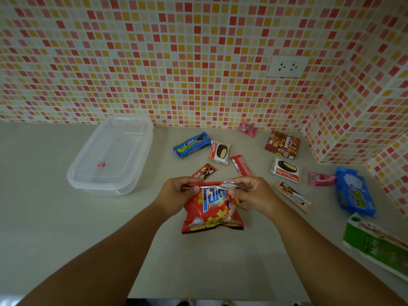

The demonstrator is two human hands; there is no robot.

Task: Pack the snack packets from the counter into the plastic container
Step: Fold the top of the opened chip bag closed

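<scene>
Both hands, left (176,193) and right (254,193), grip red potato-snack packet (212,213) by its folded top.

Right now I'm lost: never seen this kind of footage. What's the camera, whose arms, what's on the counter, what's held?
One picture, from a wide-angle camera worn on a person's head, looking down at their bare hands. No robot. The left hand and right hand both pinch the folded top of a red potato snack bag. On the counter to the left sits a clear plastic container, lid on, a small pink clip visible in or on it. Other snack packets lie scattered beyond and to the right, none packed yet.
</scene>
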